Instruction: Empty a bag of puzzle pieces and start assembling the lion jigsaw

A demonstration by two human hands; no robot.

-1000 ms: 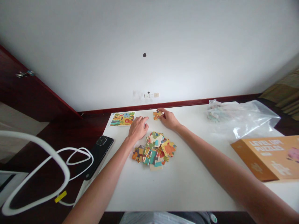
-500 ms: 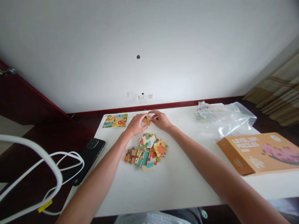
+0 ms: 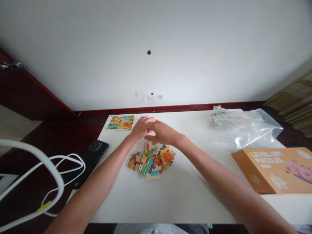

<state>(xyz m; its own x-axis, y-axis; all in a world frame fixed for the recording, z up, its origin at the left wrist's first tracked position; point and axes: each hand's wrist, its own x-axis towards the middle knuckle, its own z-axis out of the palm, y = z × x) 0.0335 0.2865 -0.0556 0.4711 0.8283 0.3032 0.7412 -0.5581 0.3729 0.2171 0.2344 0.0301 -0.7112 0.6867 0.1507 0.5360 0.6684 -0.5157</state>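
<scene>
My left hand (image 3: 141, 127) rests near the far edge of the white table (image 3: 195, 191), its fingers curled round some puzzle pieces (image 3: 156, 120). Only a thin orange and red strip of these shows, as my right hand covers the rest. Crossing in front of it, my right hand (image 3: 163, 133) points left, thumb and fingers apart, fingertips close to the left fingers. No piece is visible between its thumb and fingers. Just nearer to me lies a heap of colourful jigsaw pieces (image 3: 149, 162), overlapping one another, with animal pictures on several.
A picture card (image 3: 121, 123) lies at the far left. A black phone (image 3: 94, 157) and a looping white cable (image 3: 52, 165) are at the left edge. On the right are a clear plastic bag (image 3: 251, 126) with pieces inside and an orange puzzle box (image 3: 275, 169). A wall stands behind.
My right hand has moved left and toward me, now overlapping the left hand and hiding most of the pieces between them. The left hand stays nearly in place. The view has shifted slightly.
</scene>
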